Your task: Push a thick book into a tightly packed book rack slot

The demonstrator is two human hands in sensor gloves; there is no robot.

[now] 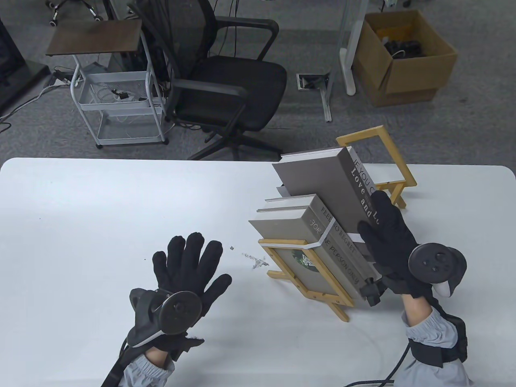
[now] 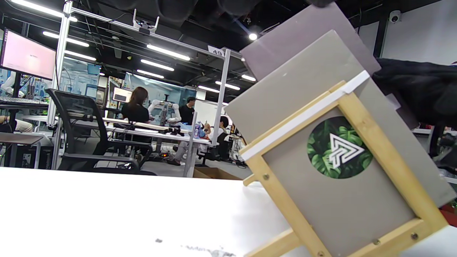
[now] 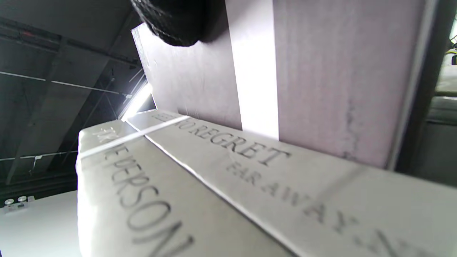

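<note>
A wooden book rack (image 1: 303,289) stands slanted on the white table (image 1: 100,201), right of centre. Two grey books (image 1: 282,227) sit fully in it. A thick dark-grey book (image 1: 318,181) stands between them and the rack's empty far end (image 1: 379,135), sticking up well above the others. My right hand (image 1: 375,219) grips this thick book at its spine, thumb on the near cover. In the right wrist view a fingertip (image 3: 178,21) rests on the thick book's cover (image 3: 321,71) above the neighbours' spines (image 3: 250,153). My left hand (image 1: 189,262) is open with fingers spread, left of the rack and apart from it.
Dark crumbs (image 1: 256,260) lie on the table between my left hand and the rack. Beyond the table's far edge stand an office chair (image 1: 225,80), a white cart (image 1: 117,88) and a cardboard box (image 1: 403,56). The left wrist view shows the rack's near frame (image 2: 385,150).
</note>
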